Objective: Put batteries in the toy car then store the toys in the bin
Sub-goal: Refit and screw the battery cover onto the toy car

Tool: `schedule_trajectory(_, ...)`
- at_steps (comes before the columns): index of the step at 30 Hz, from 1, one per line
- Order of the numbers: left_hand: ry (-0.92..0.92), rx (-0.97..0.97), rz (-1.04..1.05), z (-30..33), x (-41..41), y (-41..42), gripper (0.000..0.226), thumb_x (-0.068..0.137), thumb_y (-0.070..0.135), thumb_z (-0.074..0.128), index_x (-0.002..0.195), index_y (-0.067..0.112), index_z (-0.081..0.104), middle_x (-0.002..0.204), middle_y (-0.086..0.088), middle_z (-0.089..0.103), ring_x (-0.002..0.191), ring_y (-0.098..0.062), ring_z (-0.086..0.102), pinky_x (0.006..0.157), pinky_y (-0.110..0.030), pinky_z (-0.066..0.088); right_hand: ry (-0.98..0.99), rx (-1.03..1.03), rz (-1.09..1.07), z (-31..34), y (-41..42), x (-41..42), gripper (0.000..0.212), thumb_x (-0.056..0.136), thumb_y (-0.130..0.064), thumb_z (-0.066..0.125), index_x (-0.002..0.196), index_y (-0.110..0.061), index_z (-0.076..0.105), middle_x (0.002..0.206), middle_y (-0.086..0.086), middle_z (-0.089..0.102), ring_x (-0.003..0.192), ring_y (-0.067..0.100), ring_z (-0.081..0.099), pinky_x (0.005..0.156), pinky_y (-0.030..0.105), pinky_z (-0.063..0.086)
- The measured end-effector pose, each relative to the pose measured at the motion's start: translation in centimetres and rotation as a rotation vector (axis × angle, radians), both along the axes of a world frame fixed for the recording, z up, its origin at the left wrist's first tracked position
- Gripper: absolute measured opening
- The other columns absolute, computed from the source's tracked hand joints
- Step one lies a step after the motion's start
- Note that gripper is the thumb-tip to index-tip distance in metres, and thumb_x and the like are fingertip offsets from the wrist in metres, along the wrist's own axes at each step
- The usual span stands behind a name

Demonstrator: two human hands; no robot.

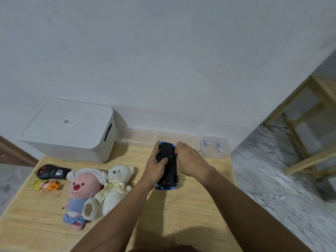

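Note:
A blue toy car [168, 172] lies upside down on the wooden table [181, 215], its black underside facing up. My left hand [154, 166] grips the car's left side, with the thumb pressed on the underside. My right hand [189, 160] pinches a thin dark screwdriver [173, 156] whose tip points at the underside. The white bin [69, 131] stands at the back left with its lid on. To the left of the car lie a white teddy bear [114, 186], a pink plush [81, 190], a small orange and yellow toy [48, 185] and a black remote control [51, 172].
Clear plastic containers [179, 140] line the wall behind the car; the rightmost one [215, 146] holds small blue and white items. The table's right edge drops to a marbled floor, where a wooden frame [309, 124] stands.

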State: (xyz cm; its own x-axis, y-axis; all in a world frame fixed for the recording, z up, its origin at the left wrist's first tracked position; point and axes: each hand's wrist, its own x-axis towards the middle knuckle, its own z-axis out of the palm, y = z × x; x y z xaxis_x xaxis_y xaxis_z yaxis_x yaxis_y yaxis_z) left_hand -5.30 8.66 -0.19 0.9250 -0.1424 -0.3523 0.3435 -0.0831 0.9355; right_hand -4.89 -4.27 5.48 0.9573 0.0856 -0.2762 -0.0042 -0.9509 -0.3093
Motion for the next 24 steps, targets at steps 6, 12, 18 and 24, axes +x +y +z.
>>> schedule_trajectory(6,-0.025,-0.004,-0.008,0.18,-0.22,-0.23,0.068,0.095,-0.002,0.044,0.147,0.039,0.027,0.11,0.013,0.059,0.085,0.002,0.06,0.06,-0.007,0.049,-0.057,-0.073,-0.033,-0.38,-0.33,0.34,0.015,0.098,-0.017,0.048,0.104,-0.006,0.056,0.103,0.014,0.064,0.096,0.033,0.061,0.068,0.036,0.04)
schedule_trajectory(12,-0.027,-0.006,-0.012,0.08,-0.09,-0.12,0.07,0.095,-0.003,0.044,0.149,0.036,0.025,0.109,0.018,0.059,0.088,-0.001,0.063,0.065,-0.011,0.051,-0.079,-0.2,0.001,-0.39,-0.78,0.17,0.032,0.103,-0.03,0.037,0.117,-0.016,0.062,0.106,0.014,0.065,0.101,0.034,0.061,0.07,0.032,0.036)
schedule_trajectory(18,-0.018,0.008,-0.012,-0.07,-0.35,-0.39,0.071,0.095,0.001,0.047,0.151,0.037,0.022,0.132,-0.001,0.055,0.107,-0.017,0.061,0.091,-0.035,0.054,-0.038,-0.043,-0.032,-0.57,-0.25,0.26,0.018,0.098,-0.027,0.045,0.106,-0.012,0.05,0.101,0.01,0.063,0.09,0.031,0.06,0.07,0.037,0.045)
schedule_trajectory(24,0.0,-0.003,-0.009,-0.58,-0.42,-0.33,0.071,0.096,0.003,0.047,0.151,0.037,0.019,0.133,0.0,0.054,0.103,-0.016,0.063,0.088,-0.034,0.056,-0.04,0.006,-0.038,-0.84,-0.55,0.51,0.01,0.093,-0.014,0.054,0.102,-0.013,0.059,0.101,0.008,0.063,0.093,0.026,0.058,0.072,0.035,0.047)
